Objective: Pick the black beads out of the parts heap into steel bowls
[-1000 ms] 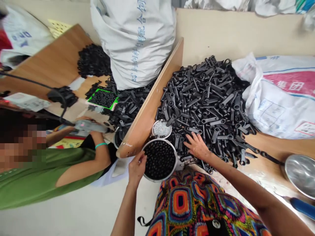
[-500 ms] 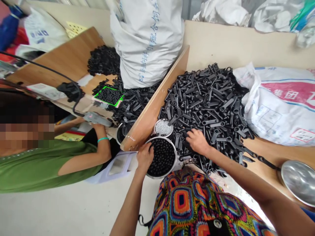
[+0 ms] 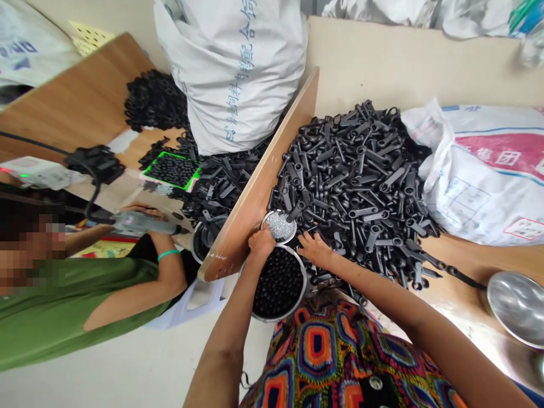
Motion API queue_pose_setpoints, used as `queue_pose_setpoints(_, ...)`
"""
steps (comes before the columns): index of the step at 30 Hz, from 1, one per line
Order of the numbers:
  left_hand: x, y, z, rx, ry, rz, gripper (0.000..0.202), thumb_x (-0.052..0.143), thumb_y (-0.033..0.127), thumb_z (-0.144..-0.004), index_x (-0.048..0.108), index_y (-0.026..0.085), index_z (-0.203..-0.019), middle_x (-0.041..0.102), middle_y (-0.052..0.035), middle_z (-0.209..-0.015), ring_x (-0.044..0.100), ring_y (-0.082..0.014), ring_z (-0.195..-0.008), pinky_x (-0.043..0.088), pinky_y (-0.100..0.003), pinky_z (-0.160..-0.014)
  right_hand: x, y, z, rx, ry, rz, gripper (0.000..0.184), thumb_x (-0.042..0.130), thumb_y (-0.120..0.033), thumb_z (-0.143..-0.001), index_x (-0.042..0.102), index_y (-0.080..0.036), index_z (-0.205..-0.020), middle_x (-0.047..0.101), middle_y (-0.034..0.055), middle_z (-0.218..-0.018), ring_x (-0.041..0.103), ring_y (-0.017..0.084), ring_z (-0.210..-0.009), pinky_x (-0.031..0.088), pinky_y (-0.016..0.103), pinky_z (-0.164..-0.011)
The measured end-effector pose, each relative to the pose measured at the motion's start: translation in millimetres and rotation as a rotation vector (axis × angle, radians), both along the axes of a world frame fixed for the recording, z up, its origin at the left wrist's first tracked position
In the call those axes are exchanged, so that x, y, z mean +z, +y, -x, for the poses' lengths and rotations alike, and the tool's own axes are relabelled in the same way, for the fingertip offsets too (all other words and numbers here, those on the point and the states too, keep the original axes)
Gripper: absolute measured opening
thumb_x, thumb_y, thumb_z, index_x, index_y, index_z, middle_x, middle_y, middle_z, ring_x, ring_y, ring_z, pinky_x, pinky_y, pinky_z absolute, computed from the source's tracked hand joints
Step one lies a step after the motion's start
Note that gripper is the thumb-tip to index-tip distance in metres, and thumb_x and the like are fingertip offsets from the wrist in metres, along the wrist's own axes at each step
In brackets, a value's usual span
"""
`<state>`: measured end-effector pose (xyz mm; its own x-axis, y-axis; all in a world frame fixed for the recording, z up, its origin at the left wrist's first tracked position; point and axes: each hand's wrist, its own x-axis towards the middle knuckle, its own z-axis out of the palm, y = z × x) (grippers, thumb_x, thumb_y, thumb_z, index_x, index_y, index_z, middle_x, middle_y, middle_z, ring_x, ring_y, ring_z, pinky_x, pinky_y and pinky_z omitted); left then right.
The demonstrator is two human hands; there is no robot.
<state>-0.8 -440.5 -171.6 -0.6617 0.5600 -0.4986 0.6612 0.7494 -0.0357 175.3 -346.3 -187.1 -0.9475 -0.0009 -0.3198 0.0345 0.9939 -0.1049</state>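
My left hand (image 3: 260, 243) is at the near-left rim of a small bowl of tiny silver metal pieces (image 3: 280, 225), its fingers drawn together. Whatever it may hold is hidden. Just below it sits a larger round container (image 3: 305, 277) full of small black balls (image 3: 277, 286). Right of the small bowl, my right hand (image 3: 315, 250) lies palm down at the edge of a heap of black plastic levers with ring ends (image 3: 361, 170). Its fingers are stretched and apart, and no part shows clearly in them.
A wooden divider (image 3: 263, 170) stands left of the bowls. Beyond it, a co-worker in a green top (image 3: 106, 294) holds a grey power tool (image 3: 147, 222) near a green-edged tray (image 3: 187, 184). White sacks (image 3: 238, 73) stand behind; a metal bowl (image 3: 516, 306) is at the right.
My left hand has moved up from the black balls to the silver-piece bowl. My right hand has come left out of the levers towards that bowl, its fingers spreading. The view has shifted slightly.
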Motion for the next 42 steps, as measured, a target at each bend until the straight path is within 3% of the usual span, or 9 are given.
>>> queue_pose_setpoints(5,14.0,-3,3,-0.023,0.008,0.010,0.042,0.039,0.015,-0.079,0.046,0.012,-0.120,0.066,-0.0190,-0.096,0.064,-0.0312,-0.089,0.050,-0.041,-0.074,3.2,6,2,0.020,-0.033,0.048,0.023,0.045,-0.013,-0.084,0.061,-0.017,-0.099,0.053,0.0146,-0.111,0.038,0.034,-0.113,0.043,0.043,-0.076)
queue_pose_setpoints(12,64.9,5,-9,-0.110,0.067,-0.133,0.040,0.044,0.019,-0.077,0.054,0.017,-0.116,0.066,-0.0140,-0.091,0.064,-0.0302,-0.085,0.049,-0.040,-0.073,38.1,28,-9,-0.039,-0.065,0.112,0.019,0.055,-0.010,-0.074,0.060,-0.017,-0.090,0.055,0.0095,-0.098,0.051,0.022,-0.089,0.045,0.028,-0.065)
queue_pose_setpoints(16,96.0,40,-21,-0.178,-0.138,-0.493,0.044,0.050,0.020,-0.075,0.054,0.024,-0.119,0.066,-0.0040,-0.090,0.062,-0.0195,-0.080,0.047,-0.030,-0.073,84.1,74,-18,-0.191,0.026,0.172,0.024,0.054,-0.010,-0.070,0.060,-0.018,-0.091,0.056,0.0055,-0.096,0.052,0.018,-0.089,0.046,0.025,-0.070)
queue_pose_setpoints(20,118.6,76,-37,-0.161,-0.463,-1.064,0.076,0.056,0.029,-0.076,0.019,0.022,-0.142,0.056,-0.0061,-0.118,0.058,-0.0124,-0.085,0.046,-0.022,-0.070,150.1,135,-35,-0.458,0.451,0.022,0.040,0.051,-0.014,-0.072,0.054,-0.018,-0.112,0.047,0.0078,-0.121,0.045,0.024,-0.109,0.044,0.036,-0.088)
queue_pose_setpoints(23,113.8,78,-52,-0.237,-0.513,-1.112,0.068,0.058,0.033,-0.076,0.031,0.021,-0.138,0.056,-0.0064,-0.119,0.056,-0.0142,-0.093,0.046,-0.024,-0.078,176.0,147,-64,-0.637,0.726,-0.041,0.053,0.052,-0.021,-0.077,0.042,-0.022,-0.129,0.035,0.0068,-0.137,0.036,0.028,-0.122,0.037,0.043,-0.097)
queue_pose_setpoints(26,86.0,57,-70,-0.295,-0.543,-0.870,0.037,0.053,0.027,-0.080,0.056,0.020,-0.117,0.065,-0.0027,-0.097,0.058,-0.0130,-0.085,0.045,-0.025,-0.080,151.0,115,-103,-0.636,0.698,0.017,0.041,0.048,-0.019,-0.080,0.051,-0.021,-0.121,0.049,0.0072,-0.126,0.043,0.025,-0.116,0.038,0.041,-0.098)
queue_pose_setpoints(32,29.8,8,-125,-0.488,-0.432,-0.334,0.033,0.048,0.023,-0.084,0.058,0.021,-0.115,0.067,-0.0048,-0.098,0.062,-0.0173,-0.088,0.046,-0.027,-0.079,46.3,10,-187,-0.659,0.203,0.230,0.032,0.043,-0.009,-0.078,0.063,-0.016,-0.101,0.063,0.0085,-0.099,0.057,0.019,-0.090,0.047,0.029,-0.080)
queue_pose_setpoints(36,12.3,-1,-166,-0.633,-0.402,-0.207,0.034,0.045,0.025,-0.085,0.057,0.022,-0.117,0.067,-0.0065,-0.099,0.063,-0.0203,-0.088,0.047,-0.030,-0.076,21.2,-31,-218,-0.807,0.040,0.168,0.034,0.052,-0.020,-0.081,0.059,-0.019,-0.115,0.058,0.0125,-0.112,0.053,0.024,-0.098,0.046,0.035,-0.083)
queue_pose_setpoints(42,-11.2,9,-200,-0.898,-0.392,-0.226,0.042,0.034,0.012,-0.086,0.053,0.022,-0.121,0.056,-0.0095,-0.121,0.057,-0.0225,-0.097,0.045,-0.035,-0.084,-5.5,-41,-211,-0.909,-0.064,0.170,0.083,0.067,-0.051,-0.070,0.028,-0.034,-0.140,0.023,0.0150,-0.146,0.028,0.042,-0.125,0.037,0.056,-0.090)
